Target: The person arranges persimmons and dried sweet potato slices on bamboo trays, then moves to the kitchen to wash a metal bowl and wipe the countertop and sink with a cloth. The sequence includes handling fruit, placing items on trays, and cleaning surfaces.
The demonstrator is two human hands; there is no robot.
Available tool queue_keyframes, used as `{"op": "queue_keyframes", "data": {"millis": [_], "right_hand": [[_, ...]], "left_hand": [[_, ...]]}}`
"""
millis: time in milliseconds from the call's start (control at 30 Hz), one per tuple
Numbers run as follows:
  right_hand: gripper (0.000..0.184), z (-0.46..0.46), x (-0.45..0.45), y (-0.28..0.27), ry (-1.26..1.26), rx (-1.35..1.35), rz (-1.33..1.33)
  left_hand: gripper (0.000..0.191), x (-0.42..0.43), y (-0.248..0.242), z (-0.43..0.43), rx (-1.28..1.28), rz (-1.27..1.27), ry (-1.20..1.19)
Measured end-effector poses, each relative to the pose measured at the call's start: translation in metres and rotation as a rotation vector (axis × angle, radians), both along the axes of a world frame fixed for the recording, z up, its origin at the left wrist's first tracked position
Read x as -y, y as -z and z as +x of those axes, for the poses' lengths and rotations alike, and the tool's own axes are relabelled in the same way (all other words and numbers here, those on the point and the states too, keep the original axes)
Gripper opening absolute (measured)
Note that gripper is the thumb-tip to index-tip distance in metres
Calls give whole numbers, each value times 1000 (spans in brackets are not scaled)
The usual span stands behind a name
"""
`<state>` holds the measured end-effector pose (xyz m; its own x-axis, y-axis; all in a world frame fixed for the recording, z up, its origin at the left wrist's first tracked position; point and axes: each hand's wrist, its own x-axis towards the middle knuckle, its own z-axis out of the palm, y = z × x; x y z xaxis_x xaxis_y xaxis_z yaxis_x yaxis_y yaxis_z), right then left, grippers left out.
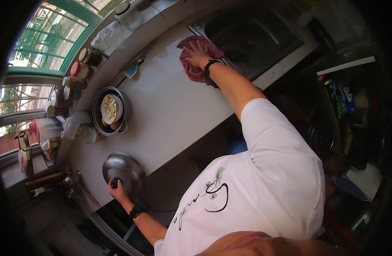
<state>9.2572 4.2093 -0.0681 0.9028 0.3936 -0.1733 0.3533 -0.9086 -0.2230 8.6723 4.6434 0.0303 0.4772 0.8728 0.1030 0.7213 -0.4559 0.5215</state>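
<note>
At the lower left, my left hand (117,189) grips the black knob (115,182) of a round metal pot lid (127,166), which is at the counter's front edge. My right hand (196,53) lies flat, fingers spread, on a crumpled red cloth (194,72) beside the sink. The cloth rests on the white countertop (170,105) and reaches the rim of the metal sink (199,30). Damp patches show on the counter to the left of the cloth. Both wrists wear black bands.
Near the wall stands a metal pot (96,120) holding a white bowl (119,104) of pale peeled pieces, with brownish round items under it. Several jars (79,70) line the window ledge. A light-blue item (131,69) lies by the wall. A clear plastic container (75,124) stands near the pot.
</note>
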Motion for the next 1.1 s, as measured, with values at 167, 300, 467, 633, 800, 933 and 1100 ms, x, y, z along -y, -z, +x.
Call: {"op": "queue_keyframes", "data": {"millis": [167, 300, 467, 633, 800, 933, 1100], "right_hand": [[68, -10, -54, -14, -181, -4, 9], [63, -94, -52, -10, -657, -23, 49], [50, -191, 16, -2, -907, 2, 269], [39, -218, 61, -6, -905, -37, 318], [35, -189, 18, -16, -459, -505, 656], [55, -151, -43, -35, -97, -247, 933], [65, -148, -50, -78, -262, -194, 639]], "left_hand": [[42, 1, -2, 33, -39, 16, 18], [45, 7, -3, 59, -47, -47, -77], [47, -8, 16, 76, -88, 2, -19], [50, -23, 34, 84, -70, -77, -61], [51, -34, 48, 80, -18, -74, -57], [54, -29, 45, 83, -55, -77, -77], [54, 49, 7, 110, -194, 349, -140]]}}
